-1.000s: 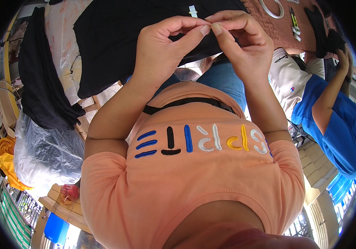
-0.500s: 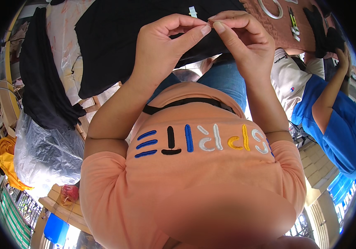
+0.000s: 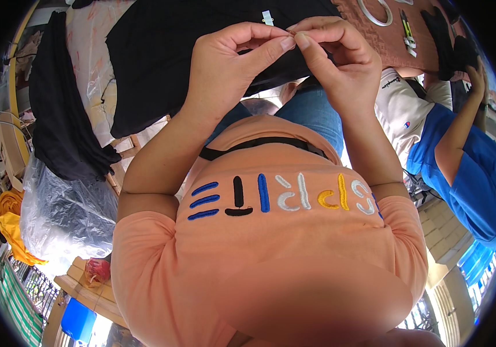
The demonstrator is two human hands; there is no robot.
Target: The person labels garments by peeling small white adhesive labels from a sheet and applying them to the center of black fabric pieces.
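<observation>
My left hand (image 3: 229,65) and my right hand (image 3: 343,62) meet fingertip to fingertip above a black cloth (image 3: 155,63). Each has thumb and forefinger pinched together, and whatever is between them is too small to make out. Just beyond the fingertips, a small white tag (image 3: 267,18) lies on the black cloth, which is spread over the table in front of me and hangs over its near edge.
On the brown cloth (image 3: 387,43) at the far right lie a white ring-shaped roll (image 3: 378,22) and a yellow-and-black cutter (image 3: 407,29). A person in a blue shirt (image 3: 456,168) sits at the right. Black fabric (image 3: 57,98) and a clear plastic bag (image 3: 66,214) are at my left.
Both hands stay joined at the fingertips; the right fingers have shifted very slightly left. Nothing else has visibly moved.
</observation>
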